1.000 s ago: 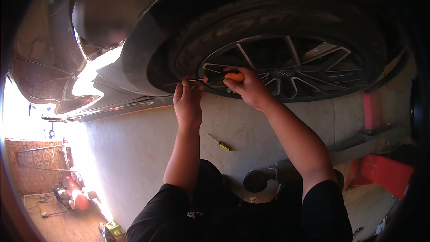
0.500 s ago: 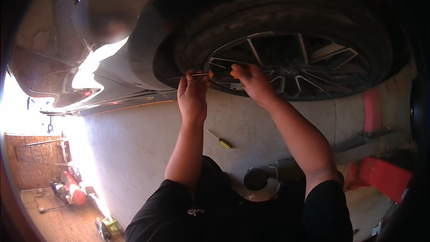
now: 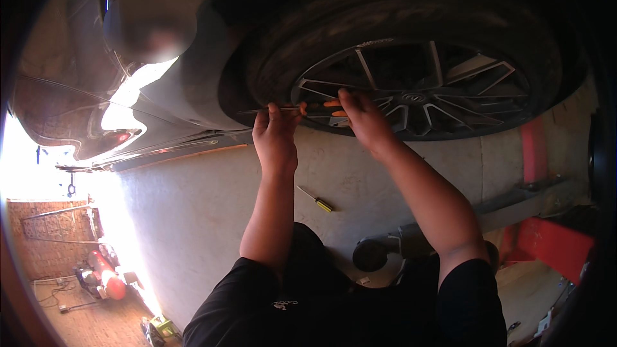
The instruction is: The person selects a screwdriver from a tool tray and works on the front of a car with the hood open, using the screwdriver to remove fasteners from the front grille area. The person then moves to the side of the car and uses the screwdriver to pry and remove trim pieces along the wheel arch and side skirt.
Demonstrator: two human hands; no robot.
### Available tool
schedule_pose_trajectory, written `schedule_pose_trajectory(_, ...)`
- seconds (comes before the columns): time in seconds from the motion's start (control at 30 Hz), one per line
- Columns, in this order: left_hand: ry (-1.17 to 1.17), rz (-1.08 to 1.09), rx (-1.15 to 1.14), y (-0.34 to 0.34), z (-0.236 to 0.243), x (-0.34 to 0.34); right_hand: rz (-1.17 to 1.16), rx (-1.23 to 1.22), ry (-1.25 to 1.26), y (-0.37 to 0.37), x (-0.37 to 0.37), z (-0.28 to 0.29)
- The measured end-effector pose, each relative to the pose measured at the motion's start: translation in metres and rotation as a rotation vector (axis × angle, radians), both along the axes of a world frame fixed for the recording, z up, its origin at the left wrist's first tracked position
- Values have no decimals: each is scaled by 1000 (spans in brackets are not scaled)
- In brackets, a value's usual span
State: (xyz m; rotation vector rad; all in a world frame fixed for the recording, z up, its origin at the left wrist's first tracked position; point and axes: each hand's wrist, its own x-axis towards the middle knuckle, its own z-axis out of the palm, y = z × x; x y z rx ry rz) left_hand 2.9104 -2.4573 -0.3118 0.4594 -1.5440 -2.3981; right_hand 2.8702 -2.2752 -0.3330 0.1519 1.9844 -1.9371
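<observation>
My left hand (image 3: 276,138) is closed, fingers pinching a thin rod (image 3: 260,111) with an orange part at its right end, beside the tyre's lower left edge. My right hand (image 3: 361,119) is closed round orange-handled pliers (image 3: 333,103), whose two handles show left of its fingers. The pliers' dark jaws point toward the orange part; whether they touch it I cannot tell. Both hands are just in front of the left side of the dark spoked wheel (image 3: 412,98), which carries a black tyre (image 3: 308,29).
The dark car body (image 3: 71,58) reaches to the left. A yellow-handled screwdriver (image 3: 322,204) lies on the grey floor (image 3: 186,218). To the right are a lift arm (image 3: 508,210), a red metal piece (image 3: 553,244) and a red post (image 3: 533,151). A red cylinder (image 3: 108,276) lies at far left.
My right hand has shifted slightly, and both orange handles of the pliers now show. My left hand stays at nearly the same place with the thin rod.
</observation>
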Motion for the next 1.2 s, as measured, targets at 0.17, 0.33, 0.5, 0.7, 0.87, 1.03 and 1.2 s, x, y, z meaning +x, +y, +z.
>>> schedule_pose_trajectory(0.17, -104, -50, 8, -1, 0, 4, -19, -121, 257, -1, 6, -15)
schedule_pose_trajectory(0.33, -142, -184, 26, 6, 4, 6, -55, -335, 161, -3, 13, -1)
schedule_pose_trajectory(0.5, -76, -166, 51, 10, 0, 1, -100, 39, 92, 0, -4, -14)
schedule_pose_trajectory(0.7, -165, -186, -4, 22, 3, 3, 9, -223, 215, 7, 10, -17)
schedule_pose_trajectory(0.87, -160, -165, -28, 27, -3, -4, -76, -219, 121, 0, 15, -2)
schedule_pose_trajectory(1.03, -128, -149, -88, 24, -6, -4, -63, 82, 25, 1, 2, 11)
schedule_pose_trajectory(1.2, -92, -118, -62, 29, -4, -4, 27, -78, 64, 5, 1, 18)
